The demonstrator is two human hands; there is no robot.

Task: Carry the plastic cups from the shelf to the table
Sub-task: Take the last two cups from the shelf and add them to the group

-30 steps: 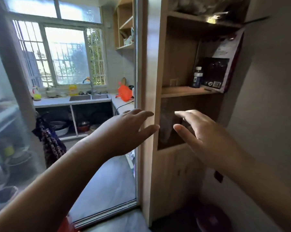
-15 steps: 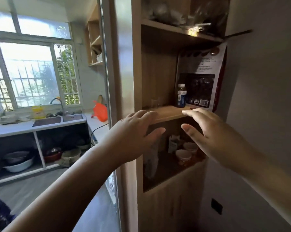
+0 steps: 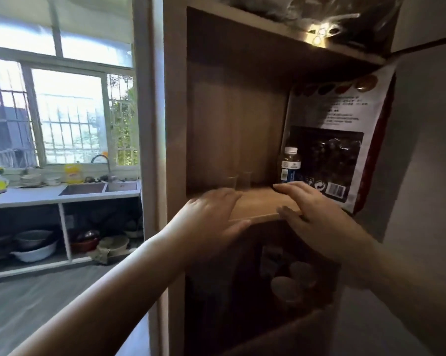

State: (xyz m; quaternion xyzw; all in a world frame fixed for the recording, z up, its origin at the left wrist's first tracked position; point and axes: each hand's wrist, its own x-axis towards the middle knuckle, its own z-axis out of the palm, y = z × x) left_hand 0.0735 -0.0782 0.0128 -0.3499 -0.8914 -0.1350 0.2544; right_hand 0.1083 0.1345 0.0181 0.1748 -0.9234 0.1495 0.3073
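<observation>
Two clear plastic cups stand side by side on the wooden shelf board (image 3: 258, 204), one cup (image 3: 231, 182) to the left and the other cup (image 3: 246, 179) just right of it, both faint against the back panel. My left hand (image 3: 211, 222) is over the shelf's front edge, fingers spread and empty, its fingertips just short of the left cup. My right hand (image 3: 317, 219) reaches over the board to the right of the cups, fingers apart, holding nothing.
A small water bottle (image 3: 290, 165) and a large printed bag (image 3: 337, 140) fill the shelf's right side. Lower shelf holds several bowls or cups (image 3: 286, 285) in shadow. The cabinet's left post (image 3: 174, 150) borders a doorway to a kitchen with a sink counter (image 3: 62, 194).
Both hands have moved up and forward to the middle shelf's edge. The view has closed in on the cabinet, bringing the two clear cups into sight.
</observation>
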